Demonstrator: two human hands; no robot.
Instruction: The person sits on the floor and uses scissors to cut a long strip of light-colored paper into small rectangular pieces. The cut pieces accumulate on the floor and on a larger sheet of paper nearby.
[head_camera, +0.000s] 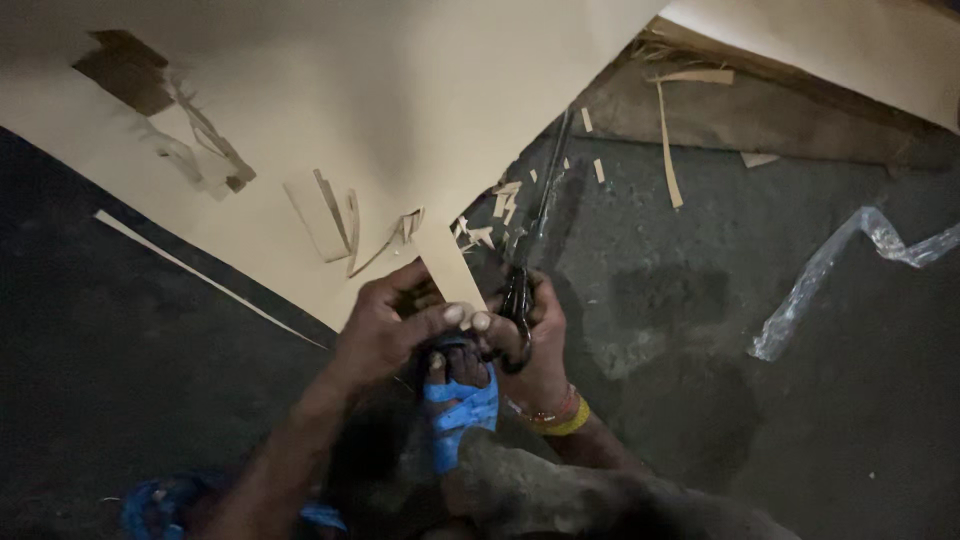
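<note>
The right hand (535, 345) has its fingers clamped on black scissors (530, 250) beside the cardboard sheet (400, 90), whose narrow strip (448, 268) the left hand (385, 325) pinches.

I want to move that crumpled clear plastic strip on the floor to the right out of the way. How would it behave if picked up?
The clear plastic strip looks thin and twisted, so it would probably hang limp. It seems very light for its length, likely to drift or cling. Its glossy sheen suggests it may slip between fingers. It lies apart from the scissors and both hands.
</note>
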